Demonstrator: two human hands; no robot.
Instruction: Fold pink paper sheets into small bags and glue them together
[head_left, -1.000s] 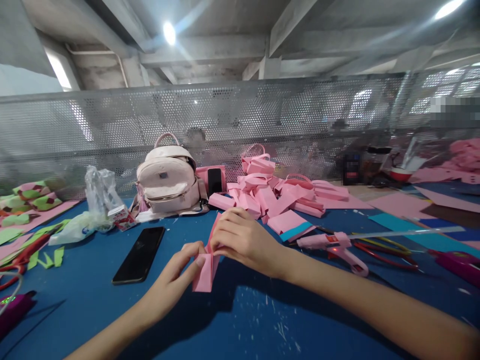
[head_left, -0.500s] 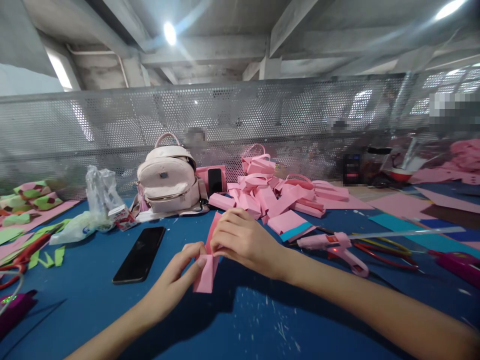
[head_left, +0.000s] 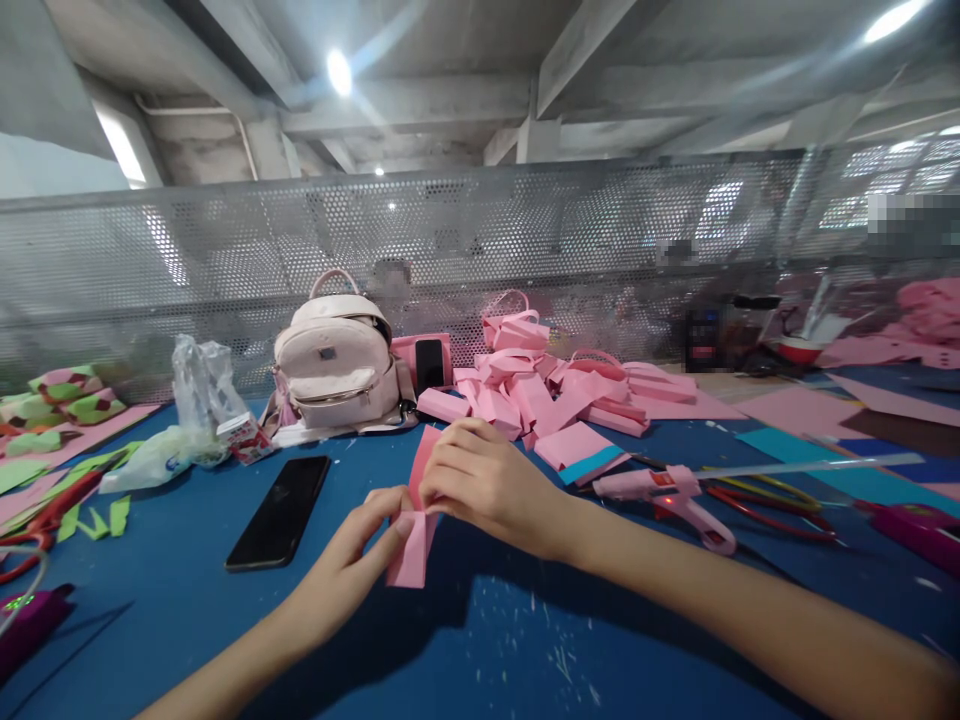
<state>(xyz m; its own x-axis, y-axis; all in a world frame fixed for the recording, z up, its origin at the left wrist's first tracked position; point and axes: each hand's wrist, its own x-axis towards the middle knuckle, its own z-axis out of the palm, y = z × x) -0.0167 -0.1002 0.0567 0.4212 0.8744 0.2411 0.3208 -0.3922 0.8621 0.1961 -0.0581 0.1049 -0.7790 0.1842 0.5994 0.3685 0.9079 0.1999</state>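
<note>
- The blue table spans the whole foreground, with a perforated metal screen standing along its far edge.
- A pale pink backpack sits upright at the back, and a heap of folded pink paper pieces lies just to its right.
- A crumpled clear plastic bag lies left of the backpack.
- A pink glue gun rests on the table to the right of the hands, well apart from them.
- A black phone lies flat, just left of the hands.
- The right hand curls over the top of a pink paper piece, its fingers closed on the upper fold.
- The left hand pinches the same piece from the left side, thumb and fingertips pressed onto it.
- The pink paper piece stands on the table between both hands, its lower flap hanging free below the grips, its top edge poking up behind the right hand's fingers.
</note>
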